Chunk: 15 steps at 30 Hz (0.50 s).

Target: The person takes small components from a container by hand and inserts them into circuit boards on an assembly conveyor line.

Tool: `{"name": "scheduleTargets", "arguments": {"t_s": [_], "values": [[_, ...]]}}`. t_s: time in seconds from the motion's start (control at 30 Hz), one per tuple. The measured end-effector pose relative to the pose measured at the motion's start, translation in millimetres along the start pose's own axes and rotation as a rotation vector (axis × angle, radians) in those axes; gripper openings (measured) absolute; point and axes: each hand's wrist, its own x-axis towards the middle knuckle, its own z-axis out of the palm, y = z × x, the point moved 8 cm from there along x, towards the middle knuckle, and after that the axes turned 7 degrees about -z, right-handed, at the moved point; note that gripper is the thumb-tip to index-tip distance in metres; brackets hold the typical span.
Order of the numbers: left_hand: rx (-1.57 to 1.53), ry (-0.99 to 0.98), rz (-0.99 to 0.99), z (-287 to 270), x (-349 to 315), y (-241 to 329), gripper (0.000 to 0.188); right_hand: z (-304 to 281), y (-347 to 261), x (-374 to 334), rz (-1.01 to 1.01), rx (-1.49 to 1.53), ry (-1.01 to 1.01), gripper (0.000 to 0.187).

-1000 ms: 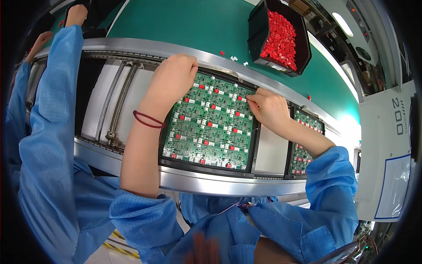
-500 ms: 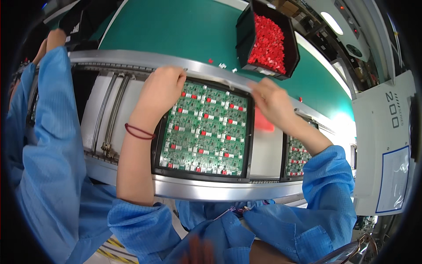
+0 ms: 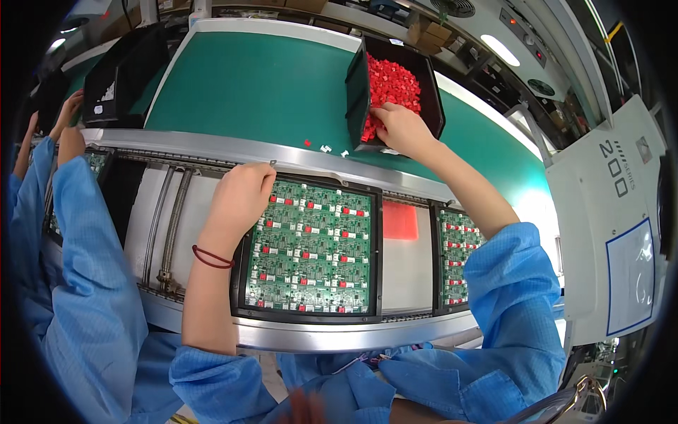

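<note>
My left hand [image 3: 244, 192] is closed at the upper left corner of a black frame [image 3: 376, 254], its fingers curled and their tips partly hidden; a small greyish bit shows at them. Inside the frame lies a green circuit board panel [image 3: 325, 244] with rows of white and red connectors. At the far side, my right hand [image 3: 404, 129] reaches into a black bin [image 3: 432, 99] of loose red connectors [image 3: 395, 81]. Its thumb and fingers pinch together among the pieces at the bin's front left; what they grip is mostly covered.
Right of the frame, a flat red piece [image 3: 400, 221] lies on the conveyor, before a second framed board [image 3: 458, 247]. Loose bits [image 3: 325, 149] lie on the green mat near the metal rail [image 3: 205, 145]. A co-worker's blue sleeve [image 3: 92, 247] is at left, beside another black bin [image 3: 127, 71].
My right hand has moved from the frame's upper right corner into the bin of red connectors. My left hand stays at the upper left corner. The whole view has shifted slightly.
</note>
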Motion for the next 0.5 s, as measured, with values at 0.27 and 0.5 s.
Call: {"name": "scheduleTargets", "arguments": {"t_s": [0.27, 0.5], "values": [[0.010, 0.041, 0.043, -6.0, -1.8, 9.1, 0.010, -16.6, 7.2, -1.9, -0.143, 0.158, 0.043, 0.023], [-0.018, -0.023, 0.049, -20.9, -16.3, 15.6, 0.010, -36.3, -3.8, -9.0, -0.065, 0.314, 0.081, 0.019]]}}
